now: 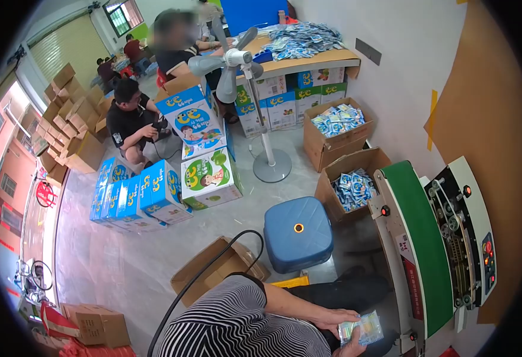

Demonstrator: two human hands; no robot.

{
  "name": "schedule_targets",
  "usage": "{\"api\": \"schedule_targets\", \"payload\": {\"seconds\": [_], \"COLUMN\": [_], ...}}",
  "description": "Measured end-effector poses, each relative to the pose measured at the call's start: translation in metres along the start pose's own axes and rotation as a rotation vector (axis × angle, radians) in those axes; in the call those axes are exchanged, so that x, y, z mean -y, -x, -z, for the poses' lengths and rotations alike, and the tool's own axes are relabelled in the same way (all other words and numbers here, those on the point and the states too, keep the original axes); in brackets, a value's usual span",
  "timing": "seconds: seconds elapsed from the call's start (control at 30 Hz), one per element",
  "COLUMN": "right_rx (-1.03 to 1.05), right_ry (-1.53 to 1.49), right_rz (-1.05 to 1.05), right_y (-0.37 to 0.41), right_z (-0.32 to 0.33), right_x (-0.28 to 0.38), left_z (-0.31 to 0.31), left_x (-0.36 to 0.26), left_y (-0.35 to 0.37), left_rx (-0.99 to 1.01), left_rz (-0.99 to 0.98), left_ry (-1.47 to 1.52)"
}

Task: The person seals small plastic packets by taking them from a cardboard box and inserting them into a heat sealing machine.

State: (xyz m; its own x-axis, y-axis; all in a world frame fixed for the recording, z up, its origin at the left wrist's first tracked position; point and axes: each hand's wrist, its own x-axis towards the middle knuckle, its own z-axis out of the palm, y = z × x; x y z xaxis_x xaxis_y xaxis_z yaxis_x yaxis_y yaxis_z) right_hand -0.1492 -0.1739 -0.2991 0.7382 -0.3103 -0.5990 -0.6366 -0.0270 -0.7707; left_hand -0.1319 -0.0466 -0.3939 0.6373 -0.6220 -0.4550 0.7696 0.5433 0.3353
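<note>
**Head view.** The left grip (331, 318) is closed on a packet (363, 327), with the fingers curled over its near edge. The packet lies roughly flat, low over the lap, between the two grips. The right grip (351, 350) meets the packet's lower corner but is cut by the frame edge, so whether it is clenched or merely resting cannot be told.

Just beyond the grips, on the packet's far side, runs the green belt (423, 244) of a sealer (464, 238); its rollers and lit buttons lie farther out. Away from the left grip stands a blue stool (298, 233). Past the stool is an open box (326, 199) of like packets. Well apart from both grips are a bench (326, 61) heaped with more packets and a seated person (128, 116) among printed cartons.

**Handling note (judgement).** A thin, glossy packet of this kind probably handles best when:
- it is pinched by its edges rather than its face;
- it is kept flat and square to the belt;
- both grips share the hold, so that it neither sags nor creases.

Fingertips are safest kept on the near side of the packet, clear of the rollers.
</note>
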Motion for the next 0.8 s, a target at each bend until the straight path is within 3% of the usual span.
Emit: {"api": "schedule_targets", "payload": {"seconds": [0.3, 0.43, 0.53, 0.6, 0.67, 0.73, 0.8], "right_rx": [-0.006, -0.022, -0.027, -0.032, -0.021, -0.02, 0.122], "right_ry": [0.067, 0.392, 0.359, 0.342, 0.431, 0.473, 0.484], "right_rz": [0.155, 0.067, 0.183, 0.242, 0.067, -0.021, 0.099], "right_y": [0.0, -0.038, -0.039, -0.041, -0.049, -0.05, -0.044], "right_z": [-0.007, 0.009, 0.003, 0.004, 0.015, 0.021, 0.025], "right_x": [-0.007, -0.039, -0.048, -0.05, -0.055, -0.056, -0.054], "left_z": [0.031, 0.028, 0.037, 0.039, 0.04, 0.028, 0.017], "left_x": [0.033, 0.033, 0.031, 0.031, 0.03, -0.004, -0.038], "left_y": [-0.039, -0.036, -0.035, -0.035, -0.034, -0.006, 0.023], "left_rx": [0.059, -0.077, -0.084, -0.119, -0.189, -0.117, 0.019], "left_rz": [0.012, -0.035, -0.076, -0.051, -0.002, 0.046, 0.14], "left_ry": [0.132, 0.026, -0.358, -0.379, -0.423, -0.361, -0.238]}}
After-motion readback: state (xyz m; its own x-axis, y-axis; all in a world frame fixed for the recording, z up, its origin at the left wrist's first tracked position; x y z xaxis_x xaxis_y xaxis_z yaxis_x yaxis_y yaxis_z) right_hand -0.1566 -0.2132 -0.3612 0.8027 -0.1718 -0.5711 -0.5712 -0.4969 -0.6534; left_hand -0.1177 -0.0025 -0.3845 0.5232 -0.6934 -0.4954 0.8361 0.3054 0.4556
